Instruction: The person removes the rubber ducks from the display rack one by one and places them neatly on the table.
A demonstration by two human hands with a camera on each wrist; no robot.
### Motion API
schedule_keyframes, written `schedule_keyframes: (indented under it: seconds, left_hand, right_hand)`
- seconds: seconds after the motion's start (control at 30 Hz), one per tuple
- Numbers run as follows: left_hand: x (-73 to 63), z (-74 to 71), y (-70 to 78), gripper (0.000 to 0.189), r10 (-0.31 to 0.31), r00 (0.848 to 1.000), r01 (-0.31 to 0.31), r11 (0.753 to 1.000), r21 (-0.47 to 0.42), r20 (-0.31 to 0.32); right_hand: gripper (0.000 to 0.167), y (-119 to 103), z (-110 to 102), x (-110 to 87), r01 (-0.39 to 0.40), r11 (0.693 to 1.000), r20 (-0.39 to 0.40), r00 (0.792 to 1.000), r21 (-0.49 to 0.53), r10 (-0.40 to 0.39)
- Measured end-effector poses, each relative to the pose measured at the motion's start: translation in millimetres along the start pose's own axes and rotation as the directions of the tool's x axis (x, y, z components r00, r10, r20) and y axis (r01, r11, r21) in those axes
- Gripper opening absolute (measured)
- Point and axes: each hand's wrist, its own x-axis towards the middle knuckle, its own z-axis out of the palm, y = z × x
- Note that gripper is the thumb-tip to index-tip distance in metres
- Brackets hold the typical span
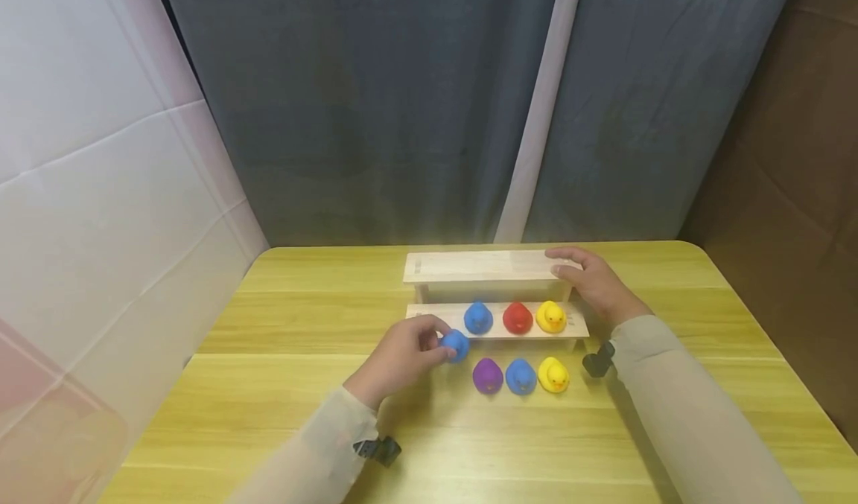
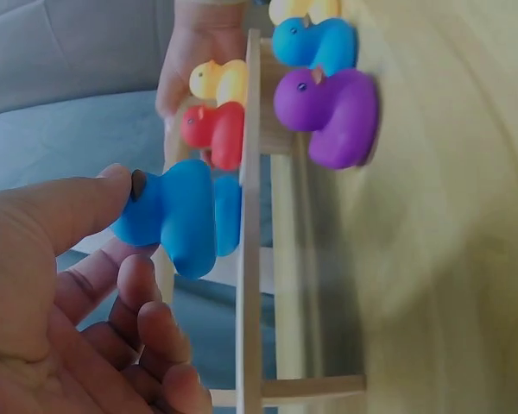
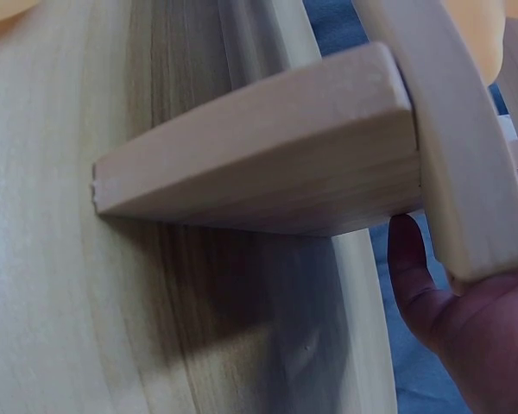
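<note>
Just in front of the left part of the lower shelf [image 1: 445, 310], the held blue duck [image 1: 456, 346] hangs from the left hand [image 1: 400, 359], pinched at its head between thumb and index finger, while the other fingers curl loosely and hold nothing. It is upright, base downward; whether it touches the board I cannot tell. The shelf's long axis runs left to right, and its left part lies just beyond these fingers, so the left hand is the nearer one. To the right, another blue duck [image 1: 478, 318], a red duck [image 1: 518, 318] and a yellow duck [image 1: 551, 316] make a row, the blue closest and bounding that side. Behind stands the upper shelf [image 1: 476, 267], where the right hand [image 1: 603, 288] touches the right end with spread fingers. Nearer to the person, a purple duck [image 1: 487, 376] sits on the table [image 1: 302, 325].
</note>
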Motion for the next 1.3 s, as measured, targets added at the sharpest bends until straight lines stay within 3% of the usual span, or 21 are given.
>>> schedule_keyframes:
  seconds: [0.27, 0.63, 0.83, 1.3]
  left_hand:
    - [-8.0, 9.6, -8.1, 0.014, -0.015, 0.999, 0.017, 0.999, -0.045, 0.034]
    - [-9.8, 17.3, -19.2, 0.014, 0.015, 0.997, -0.016, 1.0, 0.007, 0.081]
    - [-8.2, 20.6, -24.9, 0.019, 0.014, 0.993, -0.015, 1.0, 0.005, 0.115]
    - [-8.3, 22.1, -25.7, 0.017, -0.034, 0.991, 0.034, 0.999, 0.007, 0.126]
  right_hand:
    - [0.045, 2, 3, 0.0, 0.019, 1.0, 0.005, 1.0, 0.014, -0.019]
    - [0.046, 1, 2, 1.8, 0.061, 0.998, 0.001, 0.998, 0.025, -0.061]
    - [0.046, 2, 1, 1.9, 0.052, 0.998, -0.006, 0.999, 0.02, -0.052]
    - [0.045, -1, 2, -1.0, -0.003, 1.0, -0.004, 1.0, 0.031, 0.004]
